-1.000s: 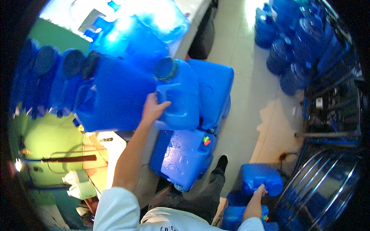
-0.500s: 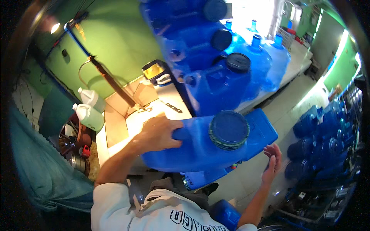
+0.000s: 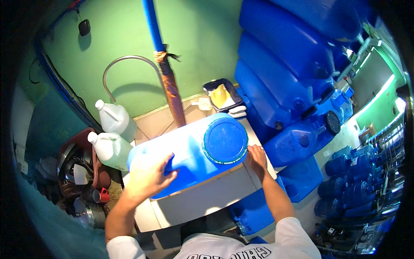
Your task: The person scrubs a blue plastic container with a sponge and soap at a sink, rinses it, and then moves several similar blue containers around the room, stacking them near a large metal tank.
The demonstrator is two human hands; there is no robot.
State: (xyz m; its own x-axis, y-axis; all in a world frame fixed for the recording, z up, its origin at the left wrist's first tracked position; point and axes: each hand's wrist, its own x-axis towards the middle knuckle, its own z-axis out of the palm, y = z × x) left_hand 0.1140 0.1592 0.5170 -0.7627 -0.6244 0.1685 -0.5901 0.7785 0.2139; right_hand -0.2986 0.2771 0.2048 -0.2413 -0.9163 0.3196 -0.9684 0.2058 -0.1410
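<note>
A blue water container (image 3: 185, 172) with a round blue screw cap (image 3: 226, 140) rests on the white tiled counter (image 3: 202, 205), its cap facing up. My left hand (image 3: 148, 179) is closed round its handle at the left end. My right hand (image 3: 257, 160) lies by the right end, beside the cap, its fingers touching or nearly touching the side and not gripping. The container's far side and underside are hidden.
Blue jerrycans (image 3: 289, 82) are stacked at the right. Two white jugs (image 3: 110, 149) stand left of the counter, by a basin of kitchenware (image 3: 71, 162). A rusty-ended pole (image 3: 172, 93) rises behind the container. Blue bottles (image 3: 345, 181) stand at far right.
The container has moved left and away from me onto the counter, with my left hand still on its handle. My right hand has come in from the air to its right end.
</note>
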